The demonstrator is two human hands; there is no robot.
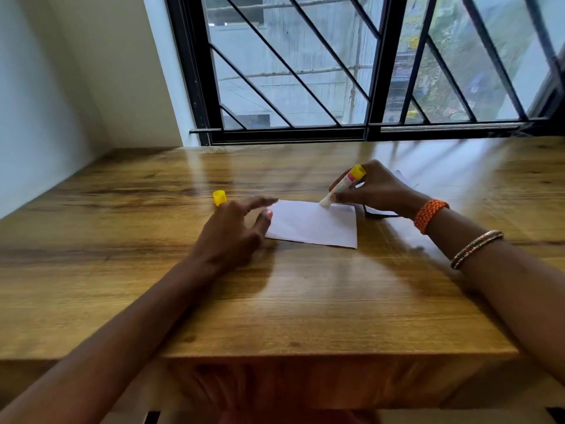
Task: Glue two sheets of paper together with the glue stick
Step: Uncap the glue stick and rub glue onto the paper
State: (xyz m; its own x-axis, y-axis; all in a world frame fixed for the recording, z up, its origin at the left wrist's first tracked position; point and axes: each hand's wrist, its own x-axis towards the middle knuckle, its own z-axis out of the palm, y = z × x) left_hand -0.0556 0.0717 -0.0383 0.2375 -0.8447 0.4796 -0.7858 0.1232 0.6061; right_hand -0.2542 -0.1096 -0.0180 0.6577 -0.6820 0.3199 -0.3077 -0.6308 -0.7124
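Head view shows the right hand (377, 188) clamped on the glue stick (344, 186); the left hand (235, 231), fingers spread, should pin the thin, light paper (312, 224) near its edge.

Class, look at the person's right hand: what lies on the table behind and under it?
A second white paper sheet pokes out behind the right hand, which holds the yellow-ended glue stick. Most of that sheet is covered, so its full outline cannot be seen.
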